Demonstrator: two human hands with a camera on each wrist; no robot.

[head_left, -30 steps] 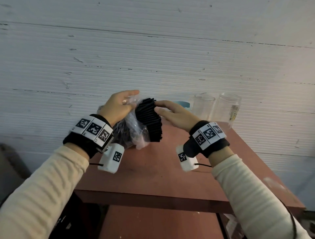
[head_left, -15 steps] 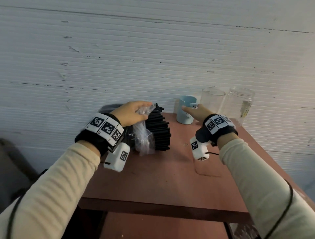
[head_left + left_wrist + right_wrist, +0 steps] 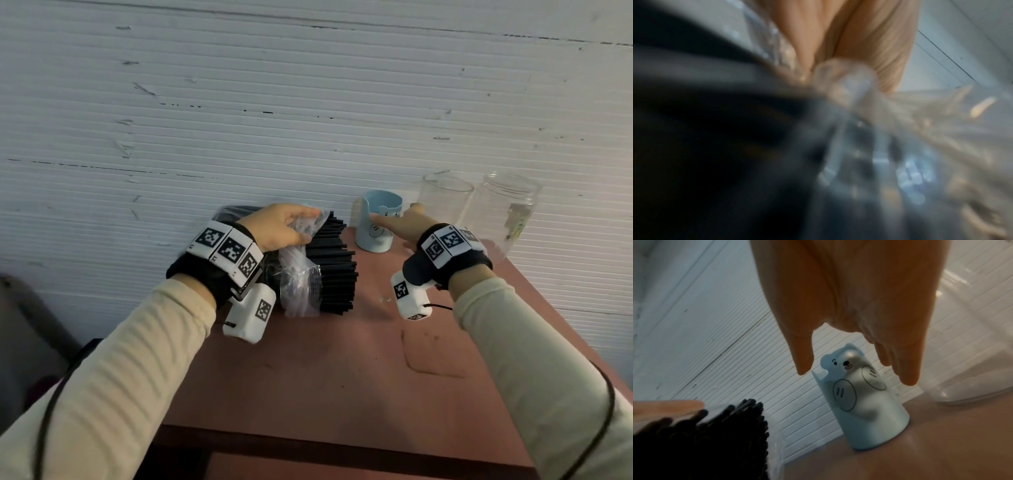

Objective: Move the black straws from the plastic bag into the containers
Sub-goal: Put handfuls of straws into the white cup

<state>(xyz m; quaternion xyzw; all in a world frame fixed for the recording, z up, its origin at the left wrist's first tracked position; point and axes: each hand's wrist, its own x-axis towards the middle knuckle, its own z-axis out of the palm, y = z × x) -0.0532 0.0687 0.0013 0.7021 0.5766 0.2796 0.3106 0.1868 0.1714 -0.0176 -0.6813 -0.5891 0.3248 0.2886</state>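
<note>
A thick bundle of black straws (image 3: 334, 270) lies on the red-brown table (image 3: 342, 370), half inside a crumpled clear plastic bag (image 3: 299, 281). My left hand (image 3: 284, 228) grips the bag's bunched mouth on top of the bundle; in the left wrist view the fingers (image 3: 838, 40) pinch blurred plastic (image 3: 849, 81). My right hand (image 3: 399, 224) is open, fingers straight, right in front of a light blue bear cup (image 3: 376, 222). In the right wrist view the bear cup (image 3: 861, 402) stands just beyond my fingertips (image 3: 908, 378), with the straws (image 3: 715, 434) at lower left.
Two clear jars (image 3: 445, 195) (image 3: 505, 209) stand at the table's back right corner beside the blue cup. A white ribbed wall (image 3: 308, 120) runs close behind everything. The table's front edge (image 3: 342, 442) is near me.
The left hand lowered the bag and straws onto the table. The right hand let go of the bundle and moved right to the blue cup.
</note>
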